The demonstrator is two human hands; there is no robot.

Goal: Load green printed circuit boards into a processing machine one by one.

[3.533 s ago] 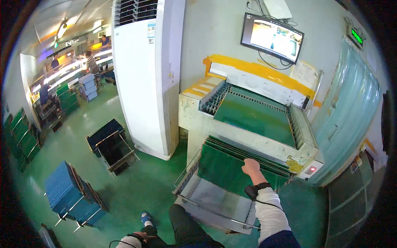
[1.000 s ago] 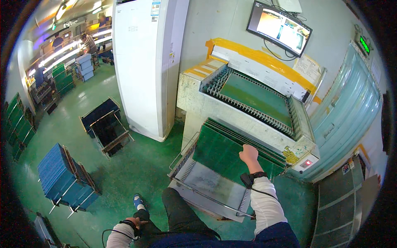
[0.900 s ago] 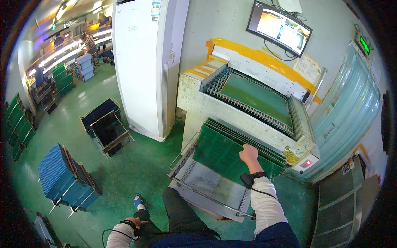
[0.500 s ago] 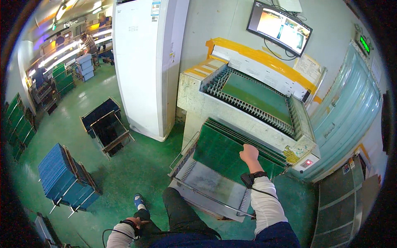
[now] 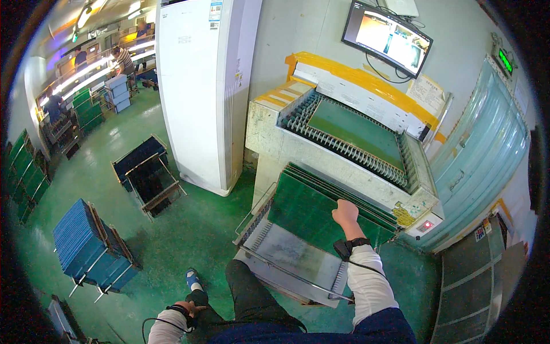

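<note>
My right hand [image 5: 346, 213] is closed at the top edge of the front green board [image 5: 303, 203], a flat rectangular panel leaning in a slotted rack [image 5: 292, 252]. Several more green boards stand behind it, with their edges showing. The rack has a grey base, toothed side strips and a metal bar along its near side. Low at the left, my left hand [image 5: 195, 308] rests by my leg with nothing visible in it, its fingers partly stretched out. Beyond the rack, another green board [image 5: 358, 135] lies flat on the rollers of a machine [image 5: 269, 135].
A tall white cabinet unit [image 5: 195, 92] stands behind the rack on the left. On the floor are a dark empty rack [image 5: 152, 178] and a rack of blue panels [image 5: 80, 241]. A monitor [image 5: 387, 40] hangs above the machine. Strip curtains [image 5: 475, 137] hang at right. People work far left.
The board on the rollers has shifted very slightly to the right. My hands and the racked boards keep their places. People in the far background have moved a little.
</note>
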